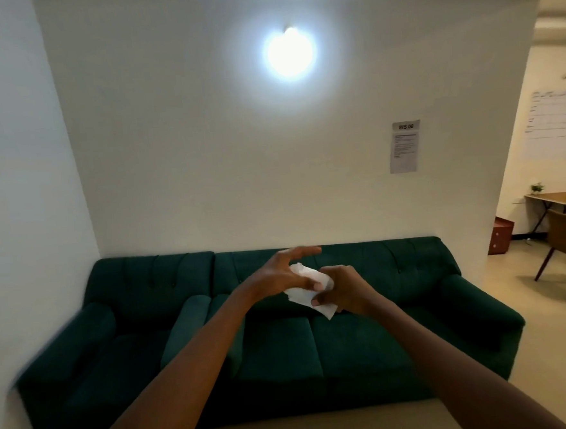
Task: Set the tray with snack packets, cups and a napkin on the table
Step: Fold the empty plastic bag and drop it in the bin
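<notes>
Hands raised before a green sofa [284, 348]: right hand [345, 288] pinches a white napkin [308, 288], left hand [281, 274] steadies it, fingers spread, probably folding it for the tray, which is out of view.

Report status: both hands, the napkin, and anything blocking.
Right hand pinching napkin. Left hand on it, fingers spread. Napkin held up before the sofa. Tray, cups, snacks not in view.
</notes>
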`<action>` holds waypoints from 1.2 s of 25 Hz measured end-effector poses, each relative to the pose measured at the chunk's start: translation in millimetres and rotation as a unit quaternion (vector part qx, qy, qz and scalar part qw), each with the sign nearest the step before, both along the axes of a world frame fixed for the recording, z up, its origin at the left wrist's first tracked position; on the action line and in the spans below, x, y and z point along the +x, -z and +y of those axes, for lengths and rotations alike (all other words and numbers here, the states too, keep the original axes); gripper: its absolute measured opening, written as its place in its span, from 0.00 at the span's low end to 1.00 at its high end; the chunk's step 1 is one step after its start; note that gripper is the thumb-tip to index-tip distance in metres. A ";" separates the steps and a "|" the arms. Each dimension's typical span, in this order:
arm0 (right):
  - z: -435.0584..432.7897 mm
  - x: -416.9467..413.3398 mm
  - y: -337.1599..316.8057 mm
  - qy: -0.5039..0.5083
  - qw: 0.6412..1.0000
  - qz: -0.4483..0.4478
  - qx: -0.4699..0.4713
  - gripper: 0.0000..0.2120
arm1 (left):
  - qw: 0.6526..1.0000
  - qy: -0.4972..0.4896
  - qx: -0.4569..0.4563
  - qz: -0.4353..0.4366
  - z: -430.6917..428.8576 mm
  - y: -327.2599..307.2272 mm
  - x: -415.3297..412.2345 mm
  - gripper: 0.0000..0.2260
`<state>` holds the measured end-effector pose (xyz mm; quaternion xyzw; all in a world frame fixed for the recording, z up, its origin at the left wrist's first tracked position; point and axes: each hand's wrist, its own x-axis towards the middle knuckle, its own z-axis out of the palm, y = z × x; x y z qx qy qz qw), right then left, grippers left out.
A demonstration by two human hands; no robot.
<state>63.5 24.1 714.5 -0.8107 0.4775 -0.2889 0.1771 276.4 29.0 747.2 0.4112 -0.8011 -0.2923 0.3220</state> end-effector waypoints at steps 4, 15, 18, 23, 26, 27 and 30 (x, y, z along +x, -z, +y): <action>9.6 -23.7 -15.5 0.003 0.998 -0.044 0.051 0.24 | 0.991 0.031 0.015 -0.131 -16.8 -28.7 -7.6 0.22; 111.5 -195.7 -41.0 0.188 0.939 -0.279 0.075 0.17 | 0.915 0.223 0.264 0.207 -23.8 6.6 -181.9 0.21; 151.3 -259.9 -41.4 0.251 0.916 -0.308 0.059 0.18 | 0.889 0.258 0.308 0.220 -2.7 2.3 -260.3 0.21; 219.7 -365.9 -18.1 0.340 0.878 -0.336 0.024 0.18 | 0.882 0.285 0.337 0.166 38.4 25.5 -385.7 0.19; 258.8 -433.6 28.4 0.388 0.851 -0.352 0.020 0.15 | 0.876 0.311 0.342 0.138 75.1 67.7 -459.0 0.18; 271.7 -454.8 50.9 0.401 0.840 -0.364 0.027 0.13 | 0.875 0.305 0.353 0.132 86.2 87.8 -483.8 0.19; 310.5 -503.2 118.3 0.443 0.799 -0.401 0.065 0.15 | 0.868 0.273 0.397 0.118 114.0 156.6 -547.1 0.22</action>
